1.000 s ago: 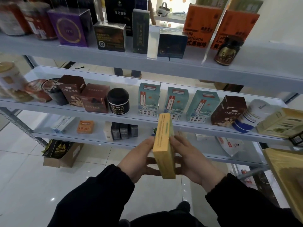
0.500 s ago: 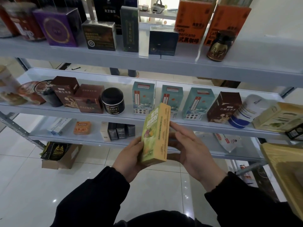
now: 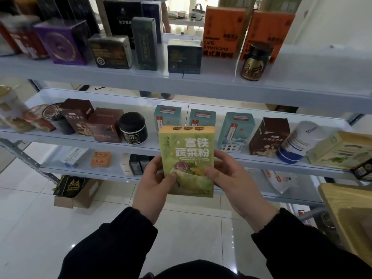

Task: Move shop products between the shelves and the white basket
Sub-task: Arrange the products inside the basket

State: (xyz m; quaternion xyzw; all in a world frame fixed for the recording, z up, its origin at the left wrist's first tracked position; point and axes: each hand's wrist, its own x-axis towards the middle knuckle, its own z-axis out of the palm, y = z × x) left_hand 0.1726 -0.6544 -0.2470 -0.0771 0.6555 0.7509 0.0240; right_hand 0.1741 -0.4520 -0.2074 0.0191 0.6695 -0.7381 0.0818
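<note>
Green box upright, front facing the camera, left hand and right hand fingers curled round its sides, before the middle shelf, below teal boxes

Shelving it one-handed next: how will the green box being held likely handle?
The green box looks like stiff card with flat faces, so it should keep its shape. Tall and seemingly slim, it may tip once stood up.

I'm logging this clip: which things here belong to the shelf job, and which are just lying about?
Job: green box, gripped by left hand and right hand; middle shelf.
Lying about: cardboard box on the floor; wooden tray.
</note>
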